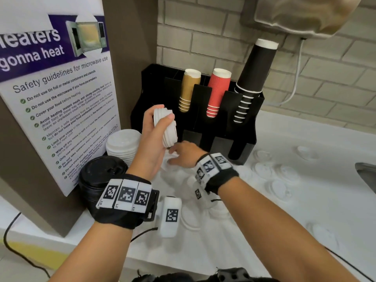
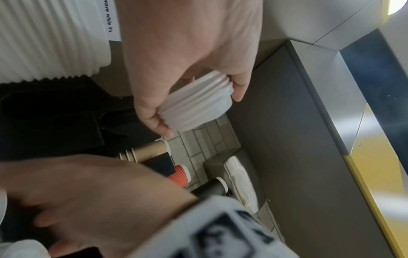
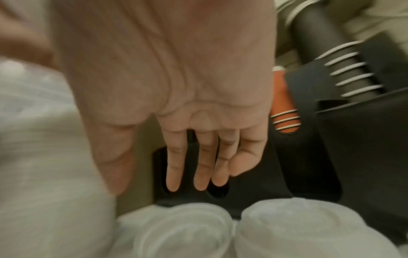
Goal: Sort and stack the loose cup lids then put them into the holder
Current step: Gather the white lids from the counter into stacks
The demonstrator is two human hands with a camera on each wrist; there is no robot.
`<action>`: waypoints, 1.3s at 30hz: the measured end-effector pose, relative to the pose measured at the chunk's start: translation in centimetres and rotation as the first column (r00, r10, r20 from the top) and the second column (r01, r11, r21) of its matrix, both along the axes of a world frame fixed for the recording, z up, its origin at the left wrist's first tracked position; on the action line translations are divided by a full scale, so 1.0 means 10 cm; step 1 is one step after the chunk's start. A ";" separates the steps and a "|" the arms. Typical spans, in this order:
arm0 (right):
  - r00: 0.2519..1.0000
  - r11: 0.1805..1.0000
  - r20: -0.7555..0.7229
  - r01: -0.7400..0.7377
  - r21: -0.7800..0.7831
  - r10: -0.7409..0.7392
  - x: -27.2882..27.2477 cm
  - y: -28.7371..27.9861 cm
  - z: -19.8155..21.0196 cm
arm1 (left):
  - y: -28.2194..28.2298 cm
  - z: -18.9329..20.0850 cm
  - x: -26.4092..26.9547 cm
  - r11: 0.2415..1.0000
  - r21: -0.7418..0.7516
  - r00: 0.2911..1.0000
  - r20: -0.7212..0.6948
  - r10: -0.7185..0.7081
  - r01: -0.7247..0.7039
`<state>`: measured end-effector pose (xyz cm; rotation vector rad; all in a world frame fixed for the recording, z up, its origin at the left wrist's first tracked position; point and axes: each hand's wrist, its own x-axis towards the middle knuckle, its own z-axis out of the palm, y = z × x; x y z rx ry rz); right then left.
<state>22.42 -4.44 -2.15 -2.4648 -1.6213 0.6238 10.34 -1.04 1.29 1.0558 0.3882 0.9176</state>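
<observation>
Lids (image 1: 165,127) stacked in left hand (image 1: 151,139), right hand (image 1: 183,155) spread empty, beside "Safety guidelines for microwave use" sign (image 1: 57,94).

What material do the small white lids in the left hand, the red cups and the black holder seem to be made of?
Stack of white lids in the left hand: likely thin moulded plastic, matte and slightly translucent at the ridged rims. Red ribbed cups: apparently corrugated paper, with white rolled rims. Black cup holder: probably rigid plastic, with flat, smooth panels.
</observation>
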 end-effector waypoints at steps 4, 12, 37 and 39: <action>0.913 0.929 0.334 -0.109 -0.355 0.235 -0.18 0.19 -0.17 | 0.00 0.02 -0.03 1.000 0.008 1.000 -0.007 -0.006 0.006; 0.898 0.966 0.364 -0.200 -0.162 0.247 -0.19 0.11 0.14 | 0.06 0.01 -0.08 0.998 0.057 1.000 -0.030 0.001 0.000; 0.675 0.762 -0.724 0.392 0.515 0.142 -0.06 -0.91 0.32 | -0.22 -0.22 0.17 0.996 0.086 0.980 -0.199 -0.020 0.037; 0.667 0.742 -0.728 0.406 0.534 0.159 -0.05 -0.92 0.30 | -0.23 -0.21 0.16 0.995 0.082 0.976 -0.214 -0.045 0.063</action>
